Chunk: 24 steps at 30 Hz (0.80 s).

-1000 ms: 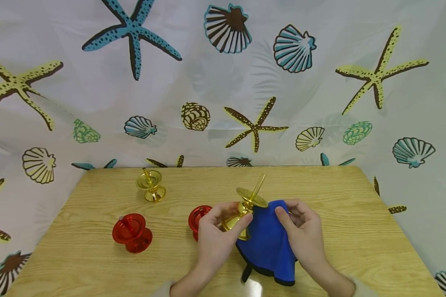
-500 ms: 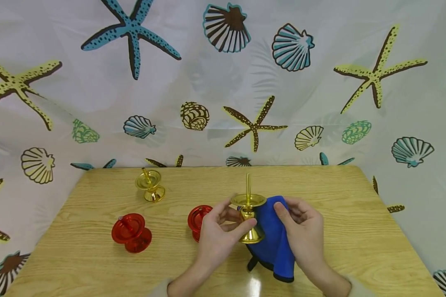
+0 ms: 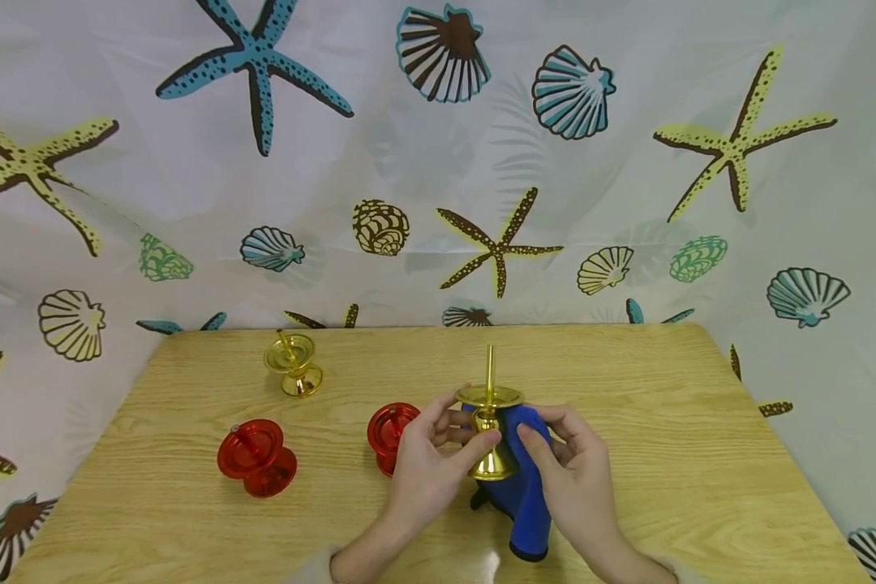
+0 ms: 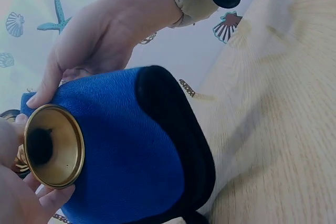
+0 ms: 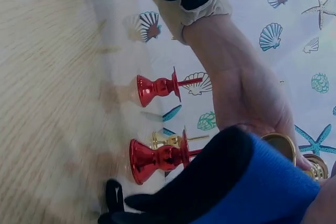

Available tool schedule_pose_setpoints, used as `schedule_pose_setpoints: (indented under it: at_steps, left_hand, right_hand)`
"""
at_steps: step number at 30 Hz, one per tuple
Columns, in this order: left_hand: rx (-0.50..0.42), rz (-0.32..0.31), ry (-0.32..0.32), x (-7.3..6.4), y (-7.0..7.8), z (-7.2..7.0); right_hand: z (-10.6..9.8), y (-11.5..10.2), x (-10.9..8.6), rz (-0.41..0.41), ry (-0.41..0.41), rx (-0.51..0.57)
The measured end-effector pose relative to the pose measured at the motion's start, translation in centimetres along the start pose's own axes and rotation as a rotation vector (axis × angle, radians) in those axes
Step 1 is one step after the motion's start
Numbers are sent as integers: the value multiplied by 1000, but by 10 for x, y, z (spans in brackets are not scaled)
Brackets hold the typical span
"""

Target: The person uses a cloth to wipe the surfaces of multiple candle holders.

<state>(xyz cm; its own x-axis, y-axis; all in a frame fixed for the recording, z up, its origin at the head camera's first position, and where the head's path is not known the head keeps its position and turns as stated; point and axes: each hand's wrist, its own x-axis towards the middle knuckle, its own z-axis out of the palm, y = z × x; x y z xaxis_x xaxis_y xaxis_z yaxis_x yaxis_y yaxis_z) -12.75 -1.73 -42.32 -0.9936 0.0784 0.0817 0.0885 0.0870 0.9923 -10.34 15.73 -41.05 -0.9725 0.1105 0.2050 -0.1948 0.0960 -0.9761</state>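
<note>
Likely slick and stiff, the gold holder (image 3: 487, 422) suits left grip (image 3: 438, 460) pinching its waist; right grip (image 3: 575, 468), at four o'clock, pinches blue cloth (image 3: 529, 507).

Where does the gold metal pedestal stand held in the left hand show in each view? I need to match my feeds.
Head: gold metal pedestal stand, just right of centre, lower half.
Left wrist: lower left, hollow base facing the camera.
Right wrist: stand far right, below mid-height, partly hidden.
Shared landmark: blue fabric with black trim, in all three views.
</note>
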Motion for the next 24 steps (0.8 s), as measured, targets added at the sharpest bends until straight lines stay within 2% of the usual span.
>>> schedule_pose_setpoints:
  at_steps: [7,13,18,24]
  left_hand:
    - [35,-7,1,-2,1,-1]
    - [71,21,35,-3,3,-1]
    - [84,42,48,-2,5,-2]
    - [78,41,54,-2,5,-4]
  right_hand:
    - [-3,6,-2,-105,16,-19]
    - [-8,9,-3,-281,8,19]
    - [-14,6,-5,-406,-31,78]
    - [-20,-3,-11,-477,-55,126]
